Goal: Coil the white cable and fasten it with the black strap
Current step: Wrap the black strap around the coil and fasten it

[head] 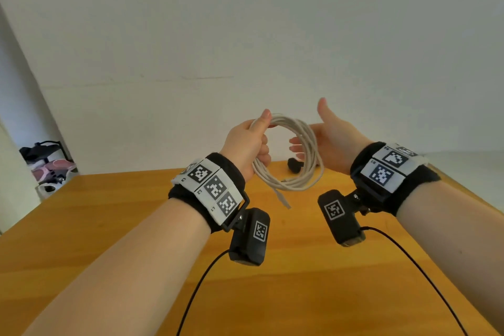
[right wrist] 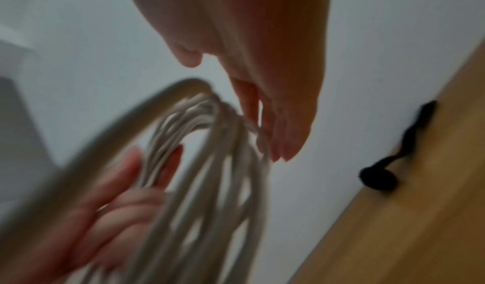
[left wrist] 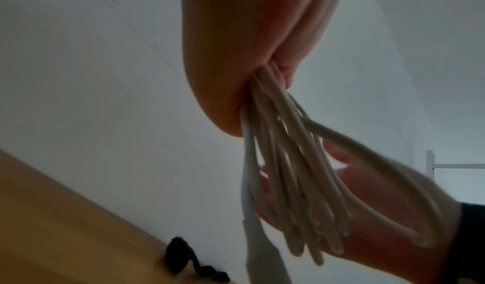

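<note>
Left hand: raised, fingers curled in a grip. Right hand: raised alongside, palm inward, fingers straight, thumb up.

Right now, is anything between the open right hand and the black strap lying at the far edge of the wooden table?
The coiled white cable, gripped by the left hand, hangs in front of the right hand. The black strap lies behind the coil on the wooden table; reach around it.

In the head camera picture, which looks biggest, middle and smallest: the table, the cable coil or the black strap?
1. Table: biggest by far.
2. Cable coil: middle, held up nearer the camera, which may flatter it.
3. Black strap: smallest, partly hidden behind the coil.
</note>
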Available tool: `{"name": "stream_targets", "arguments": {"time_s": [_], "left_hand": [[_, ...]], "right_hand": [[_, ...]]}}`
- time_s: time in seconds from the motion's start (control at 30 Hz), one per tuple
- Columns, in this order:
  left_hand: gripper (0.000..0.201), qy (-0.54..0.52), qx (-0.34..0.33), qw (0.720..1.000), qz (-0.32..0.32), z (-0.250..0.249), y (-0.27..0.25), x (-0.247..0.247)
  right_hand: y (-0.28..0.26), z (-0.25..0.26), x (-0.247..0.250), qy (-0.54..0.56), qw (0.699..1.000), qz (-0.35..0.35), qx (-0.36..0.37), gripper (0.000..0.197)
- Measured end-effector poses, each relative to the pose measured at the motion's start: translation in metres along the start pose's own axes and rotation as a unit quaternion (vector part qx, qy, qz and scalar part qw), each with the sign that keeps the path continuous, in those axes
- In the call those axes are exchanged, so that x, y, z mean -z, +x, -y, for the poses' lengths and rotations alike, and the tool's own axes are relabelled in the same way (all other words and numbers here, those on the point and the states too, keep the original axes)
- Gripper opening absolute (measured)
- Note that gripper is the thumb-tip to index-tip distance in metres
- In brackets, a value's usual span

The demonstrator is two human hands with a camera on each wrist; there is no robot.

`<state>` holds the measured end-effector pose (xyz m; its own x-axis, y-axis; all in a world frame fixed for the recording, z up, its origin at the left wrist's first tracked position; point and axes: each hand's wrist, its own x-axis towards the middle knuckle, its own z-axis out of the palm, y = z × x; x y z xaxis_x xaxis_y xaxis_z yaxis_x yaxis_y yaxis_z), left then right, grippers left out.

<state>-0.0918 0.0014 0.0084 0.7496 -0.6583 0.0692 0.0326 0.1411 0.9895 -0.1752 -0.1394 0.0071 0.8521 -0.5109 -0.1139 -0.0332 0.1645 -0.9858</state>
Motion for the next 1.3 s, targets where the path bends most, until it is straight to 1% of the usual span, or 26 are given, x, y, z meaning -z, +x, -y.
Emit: {"name": "stream_targets", "arguments": {"time_s": [0.03,0.07,0.13,0.2,0.27,0.33,0.4,0.47,0.5,0.57,0.67,0.73,0.77,0.8,0.87,0.9,0.97,1.03,1.1,1.17,1.23,1.3], "left_hand": [[0.027,0.006,0.002,1.000,-0.006,0.004,0.006,0.003],[0.026,0.017,0.003,1.000,-0.011,0.007,0.012,0.006],[0.027,0.036,0.005,0.999,-0.015,0.014,0.024,0.013],[0.028,0.040,0.012,0.999,-0.019,0.021,0.034,0.020],[0.029,0.041,0.019,0.999,-0.024,0.026,0.042,0.027],[0.030,0.048,0.023,0.998,-0.028,0.030,0.048,0.035],[0.029,0.048,0.031,0.998,-0.032,0.033,0.052,0.040],[0.029,0.034,0.044,0.998,-0.037,0.035,0.054,0.044],[0.030,0.027,0.049,0.998,-0.039,0.037,0.055,0.046],[0.030,0.020,0.053,0.998,-0.042,0.039,0.055,0.047],[0.029,0.019,0.056,0.997,-0.048,0.042,0.052,0.048],[0.029,0.026,0.052,0.997,-0.051,0.041,0.046,0.047],[0.029,0.030,0.048,0.997,-0.055,0.041,0.043,0.046],[0.029,0.035,0.042,0.997,-0.060,0.041,0.040,0.045],[0.032,0.053,0.026,0.995,-0.074,0.040,0.032,0.044],[0.034,0.064,0.018,0.994,-0.082,0.039,0.028,0.044],[0.040,0.083,0.006,0.992,-0.097,0.039,0.019,0.043],[0.041,0.092,-0.002,0.991,-0.101,0.037,0.008,0.042],[0.039,0.101,-0.009,0.990,-0.094,0.033,-0.005,0.040],[0.038,0.105,-0.007,0.991,-0.087,0.029,-0.019,0.036],[0.042,0.098,-0.002,0.992,-0.077,0.025,-0.031,0.031],[0.050,0.077,0.004,0.995,-0.061,0.021,-0.044,0.026]], "right_hand": [[0.013,-0.004,0.005,0.013,1.000,-0.026,-0.009,0.073],[0.026,-0.011,0.010,0.001,0.998,-0.055,-0.015,0.069],[0.051,-0.023,0.014,-0.107,0.990,-0.090,-0.027,0.059],[0.068,-0.033,0.012,-0.218,0.971,-0.089,-0.049,0.055],[0.083,-0.039,0.009,-0.292,0.950,-0.078,-0.079,0.053],[0.099,-0.045,0.005,-0.340,0.932,-0.060,-0.108,0.052],[0.107,-0.050,0.001,-0.380,0.915,-0.053,-0.124,0.043],[0.109,-0.052,-0.005,-0.396,0.909,-0.061,-0.117,0.040],[0.110,-0.054,-0.005,-0.408,0.905,-0.053,-0.108,0.039],[0.107,-0.052,-0.006,-0.406,0.908,-0.067,-0.082,0.038],[0.095,-0.046,-0.007,-0.350,0.931,-0.100,-0.030,0.034],[0.086,-0.041,-0.004,-0.277,0.954,-0.111,0.026,0.024],[0.077,-0.038,-0.003,-0.228,0.965,-0.121,0.043,0.025],[0.068,-0.034,-0.002,-0.199,0.971,-0.121,0.057,0.030],[0.046,-0.027,-0.002,-0.138,0.984,-0.083,0.078,0.039],[0.033,-0.023,-0.004,-0.122,0.986,-0.066,0.088,0.039],[0.010,-0.016,-0.008,-0.129,0.985,-0.047,0.106,0.032],[-0.010,-0.011,-0.010,-0.153,0.979,-0.050,0.122,0.026],[-0.027,-0.007,-0.012,-0.159,0.977,-0.045,0.132,0.022],[-0.045,-0.003,-0.016,-0.150,0.980,-0.018,0.130,0.017],[-0.060,-0.002,-0.020,-0.138,0.982,0.019,0.126,0.015],[-0.072,-0.002,-0.024,-0.142,0.982,0.054,0.115,0.018]]}}
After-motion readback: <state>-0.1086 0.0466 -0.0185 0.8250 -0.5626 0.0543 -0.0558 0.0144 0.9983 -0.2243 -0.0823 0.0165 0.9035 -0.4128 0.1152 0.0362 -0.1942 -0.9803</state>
